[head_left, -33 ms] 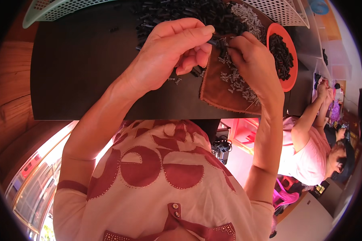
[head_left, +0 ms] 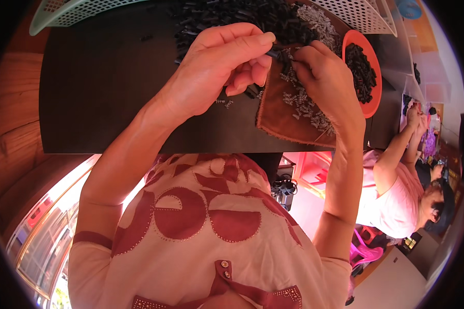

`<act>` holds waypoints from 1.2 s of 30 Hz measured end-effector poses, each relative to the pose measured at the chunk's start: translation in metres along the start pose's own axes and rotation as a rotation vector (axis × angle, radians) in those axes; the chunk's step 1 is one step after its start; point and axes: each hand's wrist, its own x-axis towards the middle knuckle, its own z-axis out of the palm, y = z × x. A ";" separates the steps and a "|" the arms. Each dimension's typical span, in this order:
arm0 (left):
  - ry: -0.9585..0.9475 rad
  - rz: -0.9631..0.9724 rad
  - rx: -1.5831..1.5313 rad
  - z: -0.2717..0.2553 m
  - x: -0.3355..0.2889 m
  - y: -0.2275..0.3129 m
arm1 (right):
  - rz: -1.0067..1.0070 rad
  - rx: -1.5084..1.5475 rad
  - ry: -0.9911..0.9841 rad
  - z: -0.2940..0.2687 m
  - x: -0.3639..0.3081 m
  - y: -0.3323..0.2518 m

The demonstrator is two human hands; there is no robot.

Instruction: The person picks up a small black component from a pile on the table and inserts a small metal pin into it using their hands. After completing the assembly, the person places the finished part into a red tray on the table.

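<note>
Left hand (head_left: 216, 64) and right hand (head_left: 325, 72) near each other above the counter (head_left: 108, 98).
Left hand pinches a dark tube (head_left: 275, 53); right hand's fingers are drawn narrow, contents indiscernible from where I stand. Springs (head_left: 300, 106) lie on cloth (head_left: 276, 121) below the right hand, the bowl (head_left: 369, 109) to its right.

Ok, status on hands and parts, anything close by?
Left hand: dark tube in fingers. Right hand: fingers pinched, grip contents unclear. Springs loose on brown cloth; orange bowl close on the right.
</note>
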 end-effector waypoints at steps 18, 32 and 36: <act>0.033 -0.009 -0.007 0.003 0.003 -0.003 | 0.395 0.715 0.046 -0.008 -0.021 0.014; 0.029 -0.022 -0.034 0.001 0.001 -0.003 | -0.017 0.073 -0.040 -0.001 -0.013 0.009; 0.034 -0.033 -0.027 0.003 0.002 -0.001 | 0.036 0.140 -0.010 -0.002 -0.016 0.007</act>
